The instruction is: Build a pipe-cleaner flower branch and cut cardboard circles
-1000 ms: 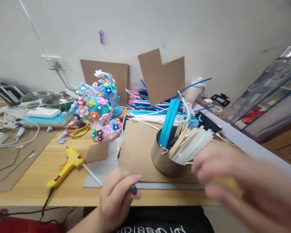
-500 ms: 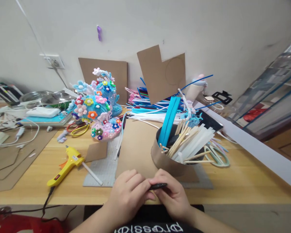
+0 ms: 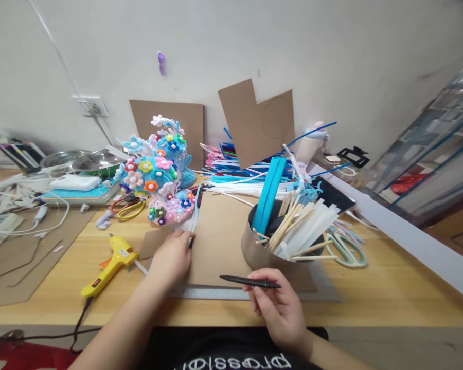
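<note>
A black pen (image 3: 249,281) is pinched in my right hand (image 3: 280,306), lying nearly level above the front edge of the cardboard. My left hand (image 3: 172,258) rests at the left edge of the cardboard sheet (image 3: 219,241), its fingers curled. A small dark object (image 3: 191,241) shows at its fingertips; its kind is hidden. Just behind my right hand stands a round brown container (image 3: 262,254) holding wooden sticks (image 3: 289,226), translucent white glue sticks (image 3: 312,226) and a bright blue strip (image 3: 269,195).
Left of my arm lies a yellow glue gun (image 3: 110,264), its cord running off the table. A flower-covered blue craft piece (image 3: 158,172) stands behind. Pipe cleaners (image 3: 239,174) are heaped at the back. Green-handled scissors (image 3: 347,249) lie to the right.
My hands have parted. The left moved forward and left to the cardboard's edge, while the right kept the pen, now showing at full length. The view shifted slightly.
</note>
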### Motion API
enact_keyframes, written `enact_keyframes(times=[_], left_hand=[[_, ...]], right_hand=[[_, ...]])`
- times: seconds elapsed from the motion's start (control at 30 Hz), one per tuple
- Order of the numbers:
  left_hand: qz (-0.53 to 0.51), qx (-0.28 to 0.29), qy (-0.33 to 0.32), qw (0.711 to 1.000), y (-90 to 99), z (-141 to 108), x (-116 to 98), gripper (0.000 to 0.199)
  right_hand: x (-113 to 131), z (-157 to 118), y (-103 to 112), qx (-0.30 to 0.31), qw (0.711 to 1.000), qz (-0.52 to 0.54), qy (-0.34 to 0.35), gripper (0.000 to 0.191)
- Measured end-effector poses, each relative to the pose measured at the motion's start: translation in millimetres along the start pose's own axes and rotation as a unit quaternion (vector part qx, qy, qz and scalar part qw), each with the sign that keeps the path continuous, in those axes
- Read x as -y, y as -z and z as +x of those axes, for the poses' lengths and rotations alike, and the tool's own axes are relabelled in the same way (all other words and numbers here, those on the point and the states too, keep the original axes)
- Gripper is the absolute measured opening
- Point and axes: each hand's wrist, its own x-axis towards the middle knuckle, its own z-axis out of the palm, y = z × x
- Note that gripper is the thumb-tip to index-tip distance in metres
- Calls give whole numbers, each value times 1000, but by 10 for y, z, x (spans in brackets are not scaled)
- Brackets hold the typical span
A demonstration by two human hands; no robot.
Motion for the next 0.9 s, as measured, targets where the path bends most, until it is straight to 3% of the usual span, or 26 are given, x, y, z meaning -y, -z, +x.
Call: enact_keyframes(times=[0.37,0.57,0.67,0.77,0.9], left_hand=[[53,-40,75,995,-29,27,-22,22],[43,-71,117,990,169,-106,58,22],[-103,-58,83,990,290,-310,68,21],[-253,-23,5,967,321,-522,-5,21],[-299,-14,-81,951,292,-656,-129,14]], right_hand=[[-9,-6,15,22,1000,-17,-15,12],[36,6,22,25,999,-30,15,14],[106,39,-1,-8,998,14,56,14],[198,85,-39,-58,992,66,93,15],[257,104,-65,-58,990,79,100,16]])
